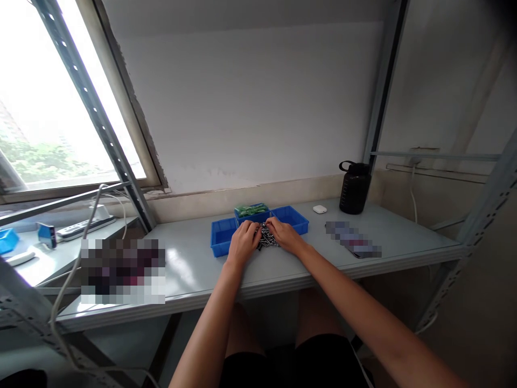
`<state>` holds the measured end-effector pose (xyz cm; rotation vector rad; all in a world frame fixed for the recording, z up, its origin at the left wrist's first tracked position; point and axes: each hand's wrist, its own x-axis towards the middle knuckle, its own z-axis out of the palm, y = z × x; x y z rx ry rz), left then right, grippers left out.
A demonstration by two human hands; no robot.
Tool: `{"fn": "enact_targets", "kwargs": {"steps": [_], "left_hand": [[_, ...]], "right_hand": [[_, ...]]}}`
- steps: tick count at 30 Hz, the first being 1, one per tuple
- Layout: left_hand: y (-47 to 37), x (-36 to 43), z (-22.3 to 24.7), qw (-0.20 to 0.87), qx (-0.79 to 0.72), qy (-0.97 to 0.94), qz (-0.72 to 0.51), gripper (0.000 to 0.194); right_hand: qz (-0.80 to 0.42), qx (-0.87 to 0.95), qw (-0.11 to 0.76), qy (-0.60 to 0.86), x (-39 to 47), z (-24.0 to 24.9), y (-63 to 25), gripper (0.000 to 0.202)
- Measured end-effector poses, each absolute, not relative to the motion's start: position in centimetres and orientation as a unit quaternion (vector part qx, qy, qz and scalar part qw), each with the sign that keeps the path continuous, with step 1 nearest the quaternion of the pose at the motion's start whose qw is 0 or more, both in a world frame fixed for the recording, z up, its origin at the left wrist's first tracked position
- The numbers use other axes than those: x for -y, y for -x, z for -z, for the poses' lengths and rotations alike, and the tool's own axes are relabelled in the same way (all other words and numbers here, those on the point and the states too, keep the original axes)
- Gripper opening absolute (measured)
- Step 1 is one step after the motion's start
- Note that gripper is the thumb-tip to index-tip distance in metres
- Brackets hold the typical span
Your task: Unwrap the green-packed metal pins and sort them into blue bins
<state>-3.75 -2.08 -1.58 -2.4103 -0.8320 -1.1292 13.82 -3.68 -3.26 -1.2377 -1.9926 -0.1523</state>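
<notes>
A small heap of dark and silvery screws (267, 238) lies on the grey table between my two hands. My left hand (243, 241) is at the heap's left side, its fingers curled in with the tips at the screws. From the right, my right hand (284, 234) reaches to the heap's upper edge with fingers bent together. What either hand pinches is too small to make out. Close behind are a blue bin (220, 249) on the left, another blue bin (301, 226) on the right, and a third between them holding green packets (252, 210).
A black bottle (354, 188) and a small white case (319, 209) stand toward the back right. Blurred items lie at the table's left and right. Metal posts (388, 81) frame the table (189, 280), and a white cable (67, 285) hangs at left.
</notes>
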Motion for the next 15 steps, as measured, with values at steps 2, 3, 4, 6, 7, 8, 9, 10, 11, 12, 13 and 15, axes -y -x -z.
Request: {"fn": "enact_targets", "kwargs": {"steps": [2, 3, 4, 6, 7, 8, 9, 10, 11, 12, 13, 15], "left_hand": [[3.72, 2.04, 1.64, 0.170, 0.288, 0.856, 0.395, 0.019], [3.70, 2.01, 1.69, 0.166, 0.286, 0.858, 0.393, 0.019], [3.68, 1.97, 1.74, 0.162, 0.285, 0.859, 0.394, 0.019], [3.64, 1.91, 1.84, 0.155, 0.284, 0.858, 0.399, 0.020], [3.62, 1.88, 1.88, 0.152, 0.284, 0.857, 0.402, 0.020], [3.61, 1.85, 1.92, 0.149, 0.284, 0.857, 0.404, 0.020], [3.60, 1.82, 1.96, 0.146, 0.284, 0.856, 0.407, 0.020], [3.60, 1.79, 2.00, 0.142, 0.285, 0.855, 0.410, 0.020], [3.59, 1.76, 2.03, 0.139, 0.286, 0.854, 0.412, 0.020], [3.59, 1.74, 2.06, 0.135, 0.288, 0.853, 0.414, 0.021], [3.59, 1.71, 2.09, 0.131, 0.289, 0.853, 0.415, 0.021], [3.59, 1.69, 2.13, 0.123, 0.290, 0.854, 0.414, 0.022]], "right_hand": [[0.058, 0.786, 0.378, 0.485, 3.73, 3.26, -13.69, 0.022], [0.057, 0.787, 0.375, 0.486, 3.77, 3.26, -13.65, 0.021], [0.057, 0.788, 0.375, 0.485, 3.81, 3.24, -13.61, 0.021], [0.058, 0.789, 0.375, 0.484, 3.92, 3.20, -13.58, 0.021], [0.059, 0.789, 0.375, 0.483, 3.97, 3.17, -13.57, 0.021], [0.062, 0.790, 0.373, 0.483, 4.01, 3.15, -13.56, 0.022], [0.064, 0.790, 0.371, 0.483, 4.03, 3.13, -13.55, 0.022], [0.064, 0.791, 0.368, 0.484, 4.04, 3.12, -13.52, 0.022], [0.064, 0.792, 0.365, 0.485, 4.05, 3.12, -13.50, 0.022], [0.062, 0.793, 0.363, 0.486, 4.04, 3.12, -13.48, 0.022], [0.060, 0.793, 0.361, 0.486, 4.04, 3.12, -13.46, 0.021], [0.057, 0.794, 0.359, 0.486, 4.05, 3.11, -13.46, 0.022]]}}
